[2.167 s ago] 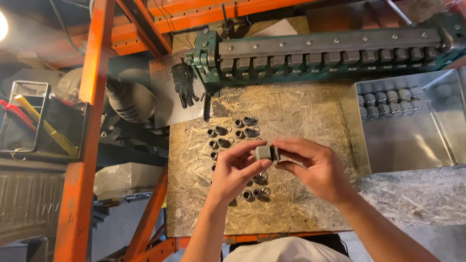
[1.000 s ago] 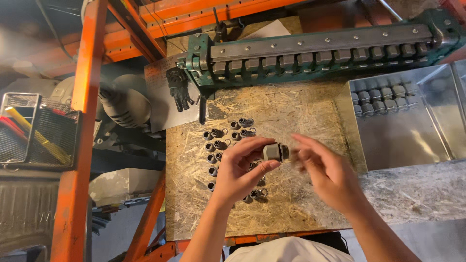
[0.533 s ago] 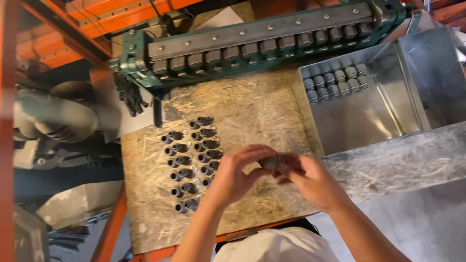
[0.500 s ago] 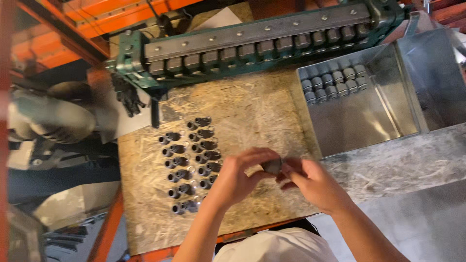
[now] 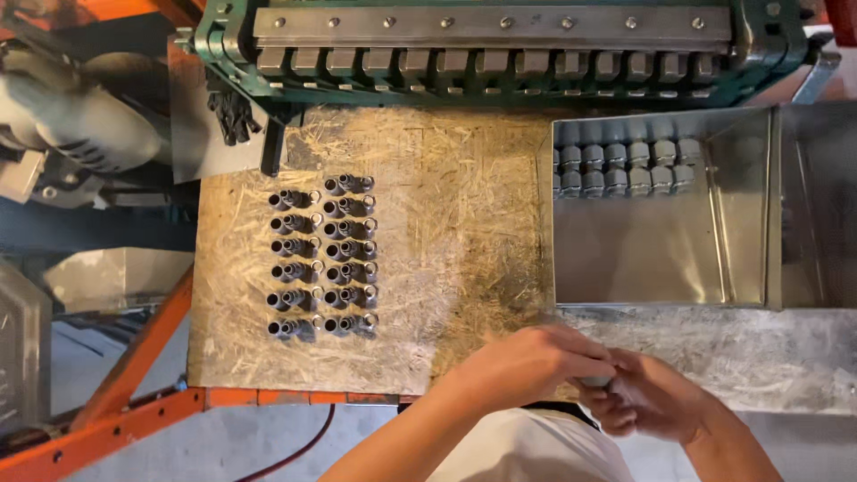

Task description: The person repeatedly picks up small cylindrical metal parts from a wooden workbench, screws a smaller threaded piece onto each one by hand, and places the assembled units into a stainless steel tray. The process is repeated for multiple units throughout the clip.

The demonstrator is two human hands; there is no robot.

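Near board edge, left hand [image 5: 536,361] and right hand [image 5: 652,397] pinch fitting [image 5: 596,382].

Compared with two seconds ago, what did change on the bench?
Both hands, left hand and right hand, carried the small grey fitting down and right, off the board, both gripping it. The rows of fittings and tray stayed unchanged.

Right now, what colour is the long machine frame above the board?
Green, seen in the head view: long metal machine frame.

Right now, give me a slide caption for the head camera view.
Both hands, left hand and right hand, pinch a small grey fitting beside rows of fittings on a chipboard bench.
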